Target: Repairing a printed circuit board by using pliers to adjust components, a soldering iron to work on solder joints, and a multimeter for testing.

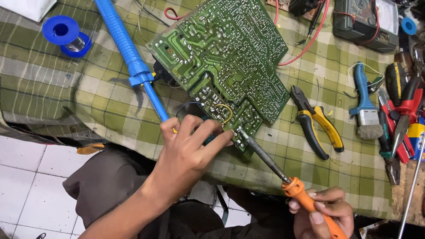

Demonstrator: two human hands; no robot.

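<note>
Head view: the board (pixel 226 62) lies solder-side up on the table (pixel 53 84). The left hand (pixel 188 148), grip closed on the blue pump (pixel 133 62), rests at the board's near corner. The right hand (pixel 323 212) grips the iron (pixel 283 175), tip on that corner. Risk: the hot tip sits just beside the left fingertips (pixel 228 135); a slip burns them or bridges pads.

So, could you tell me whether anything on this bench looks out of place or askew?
The green circuit board lies at a slant, its near corner overhanging the checked cloth by the left hand. Otherwise nothing looks spilled or damaged.
</note>
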